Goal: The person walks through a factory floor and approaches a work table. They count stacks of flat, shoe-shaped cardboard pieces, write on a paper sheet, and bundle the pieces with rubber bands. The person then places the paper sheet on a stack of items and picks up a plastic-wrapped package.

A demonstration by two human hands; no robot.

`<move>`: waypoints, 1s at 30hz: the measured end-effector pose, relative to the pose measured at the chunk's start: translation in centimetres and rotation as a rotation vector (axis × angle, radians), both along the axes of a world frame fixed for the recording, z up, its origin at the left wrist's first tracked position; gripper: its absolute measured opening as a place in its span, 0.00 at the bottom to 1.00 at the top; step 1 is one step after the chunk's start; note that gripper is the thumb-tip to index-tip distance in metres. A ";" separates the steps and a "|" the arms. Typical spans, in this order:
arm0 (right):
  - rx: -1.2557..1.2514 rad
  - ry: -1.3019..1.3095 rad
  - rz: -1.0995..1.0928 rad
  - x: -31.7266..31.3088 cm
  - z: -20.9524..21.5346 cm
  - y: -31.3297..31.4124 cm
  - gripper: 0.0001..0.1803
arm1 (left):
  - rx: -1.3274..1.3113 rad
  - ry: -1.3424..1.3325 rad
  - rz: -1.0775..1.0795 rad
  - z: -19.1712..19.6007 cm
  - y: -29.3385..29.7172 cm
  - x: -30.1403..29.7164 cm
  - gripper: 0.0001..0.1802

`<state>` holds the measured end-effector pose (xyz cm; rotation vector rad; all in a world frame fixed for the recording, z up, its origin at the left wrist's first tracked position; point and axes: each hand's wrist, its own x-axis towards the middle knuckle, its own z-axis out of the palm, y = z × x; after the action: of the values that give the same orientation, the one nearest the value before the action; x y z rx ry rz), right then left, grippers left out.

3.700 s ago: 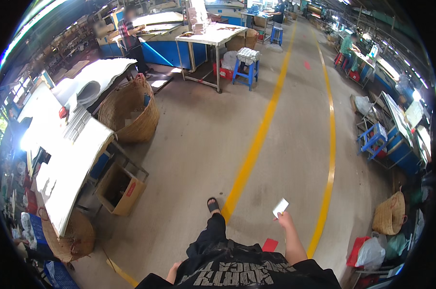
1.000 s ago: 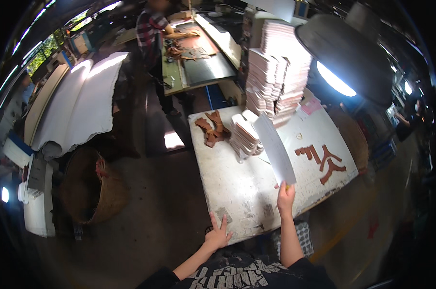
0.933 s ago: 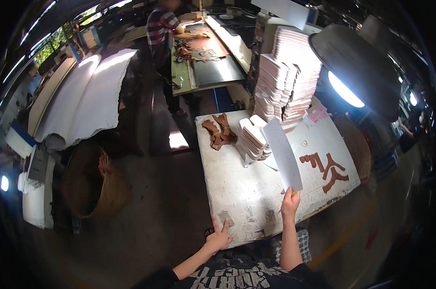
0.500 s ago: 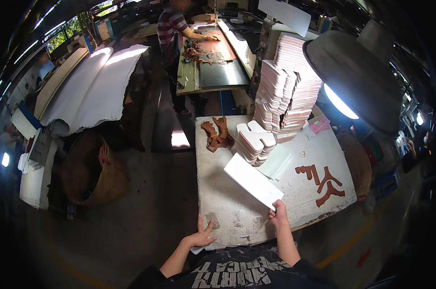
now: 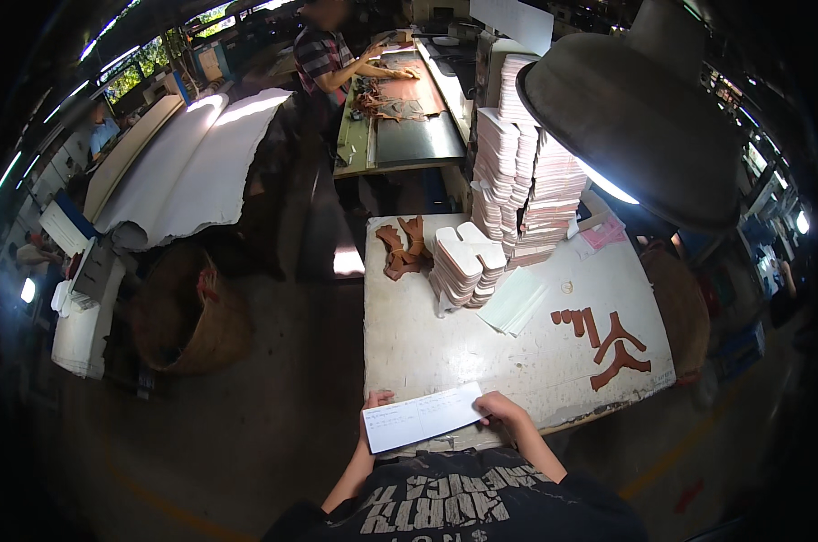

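White paper slip [image 5: 423, 416] at the table's [image 5: 481, 361] near edge; we grip it with left hand [image 5: 374, 403] and right hand [image 5: 502, 411].

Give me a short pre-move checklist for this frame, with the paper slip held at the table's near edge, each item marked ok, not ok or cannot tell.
1. Left hand grips the paper slip: ok.
2. Right hand grips its other end: ok.
3. Slip flat, unfolded: ok.
4. Bare table surface ahead of the slip: ok.
5. Tall white stack standing steady: cannot tell.
6. Brown cut pieces apart from the slip: ok.
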<state>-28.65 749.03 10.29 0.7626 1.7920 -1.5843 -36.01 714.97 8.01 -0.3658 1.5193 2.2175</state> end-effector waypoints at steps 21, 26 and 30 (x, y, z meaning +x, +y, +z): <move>0.509 0.001 0.602 -2.6 5.6 5.8 0.27 | 0.047 0.078 -0.065 0.6 -1.5 -0.6 0.26; 0.942 0.395 0.307 -9.3 18.3 11.4 0.33 | -0.204 0.101 -0.015 2.4 0.0 -0.1 0.22; 1.026 1.061 -0.124 -16.3 28.5 14.0 0.25 | -0.644 0.287 0.067 3.0 2.6 0.5 0.12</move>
<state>-44.97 763.07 38.75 0.4074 3.4983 -1.0808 -35.53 717.56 11.03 -0.2931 2.4008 1.8283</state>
